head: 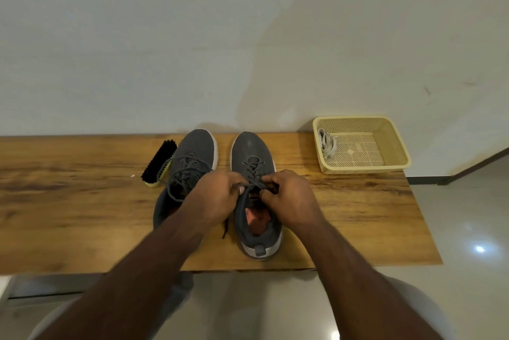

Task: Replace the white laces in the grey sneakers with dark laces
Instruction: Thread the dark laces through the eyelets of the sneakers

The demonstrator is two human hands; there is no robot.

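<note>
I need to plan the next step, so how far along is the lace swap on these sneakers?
Nearly finished. Done: the white laces lie in the yellow basket, and the left sneaker already carries dark laces. In hand: the left hand and right hand pinch the dark lace at the top eyelets of the right sneaker. Left: apparently tying off; one lace end still trails on the table.

A wooden table (82, 202) carries two grey sneakers (198, 155), a brush (159, 163) and a basket (396, 147).

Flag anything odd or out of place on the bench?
Nothing damaged or spilled. Only untidy bit: a dark lace end trails loose on the bench between the sneakers. White laces sit in the basket.
</note>
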